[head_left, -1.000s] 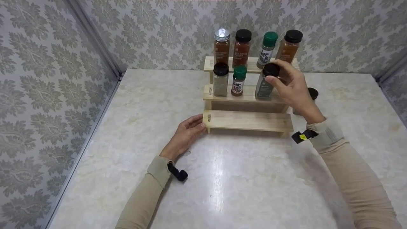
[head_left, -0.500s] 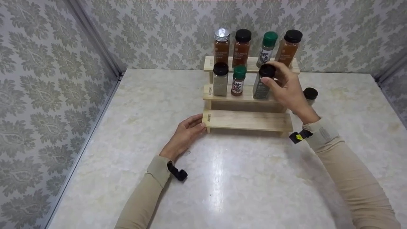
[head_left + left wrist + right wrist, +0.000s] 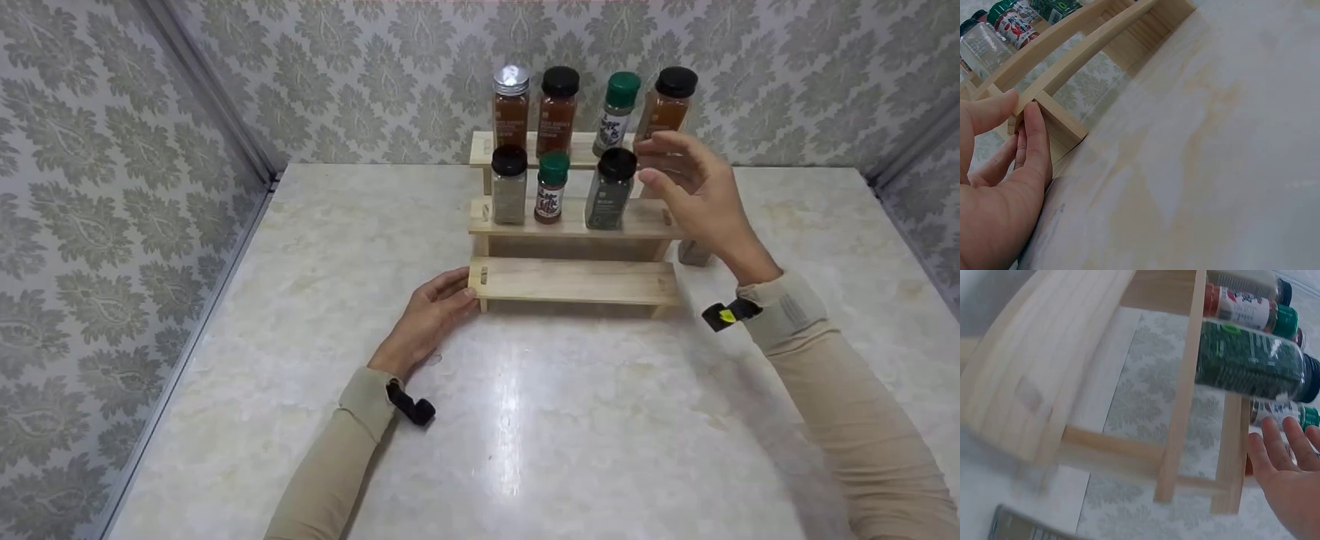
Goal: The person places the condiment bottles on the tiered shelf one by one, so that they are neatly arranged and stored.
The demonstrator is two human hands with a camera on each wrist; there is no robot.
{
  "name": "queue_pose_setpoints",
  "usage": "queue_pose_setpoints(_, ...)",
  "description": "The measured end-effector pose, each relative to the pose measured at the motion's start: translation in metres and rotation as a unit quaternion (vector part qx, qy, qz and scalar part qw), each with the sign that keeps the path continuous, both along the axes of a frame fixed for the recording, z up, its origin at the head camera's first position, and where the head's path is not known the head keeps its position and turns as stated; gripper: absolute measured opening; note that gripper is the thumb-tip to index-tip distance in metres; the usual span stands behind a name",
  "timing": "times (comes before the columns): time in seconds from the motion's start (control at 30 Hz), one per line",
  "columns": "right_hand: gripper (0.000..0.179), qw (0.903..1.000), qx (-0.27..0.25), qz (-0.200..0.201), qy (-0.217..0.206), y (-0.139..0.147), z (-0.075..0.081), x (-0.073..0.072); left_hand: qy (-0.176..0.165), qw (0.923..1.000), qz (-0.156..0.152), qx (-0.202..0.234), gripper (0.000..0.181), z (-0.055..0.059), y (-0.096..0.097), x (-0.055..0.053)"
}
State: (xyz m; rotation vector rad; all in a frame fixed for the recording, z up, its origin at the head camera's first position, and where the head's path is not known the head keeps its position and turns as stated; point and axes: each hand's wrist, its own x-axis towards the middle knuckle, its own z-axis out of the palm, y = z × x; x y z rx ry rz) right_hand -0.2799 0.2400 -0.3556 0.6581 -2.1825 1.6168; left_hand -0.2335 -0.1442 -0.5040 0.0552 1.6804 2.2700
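Observation:
My left hand (image 3: pixel 429 313) pinches the left end of the lowest step of a three-step wooden spice rack (image 3: pixel 574 280). The left wrist view shows its thumb on top of the board and its fingers underneath. A black-capped jar of dark green herbs (image 3: pixel 607 201) stands upright on the middle step. Just to its right, my right hand (image 3: pixel 705 193) is apart from it, fingers extended and holding nothing. Sharing that step are a black-capped jar of pale seasoning (image 3: pixel 509 196) and a small green-capped bottle with red contents (image 3: pixel 550 199).
On the top step stand a silver-capped jar (image 3: pixel 511 109), a black-capped red jar (image 3: pixel 556 116), a green-capped bottle (image 3: pixel 615 116) and a black-capped orange jar (image 3: pixel 666 105). Another jar (image 3: pixel 696 253) on the table is partly hidden by my right hand. A patterned wall rises behind.
The right hand slid the green herb jar left along the middle step, then let go and drew back to the right. My left hand keeps its hold on the rack.

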Motion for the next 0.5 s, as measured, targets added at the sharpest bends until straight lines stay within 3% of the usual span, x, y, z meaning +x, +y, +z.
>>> queue_pose_setpoints(0.27, 0.040, 0.9976, 0.038, -0.054, 0.019, 0.039, -0.001, 0.005, -0.004, 0.9999, 0.003, -0.009, 0.056, 0.003, -0.002, 0.000)
queue_pose_setpoints(0.5, 0.047, 0.9911, 0.088, -0.098, -0.015, 0.080, -0.023, 0.000, -0.004, 1.0000, -0.001, -0.003, 0.056, 0.002, 0.000, -0.001)
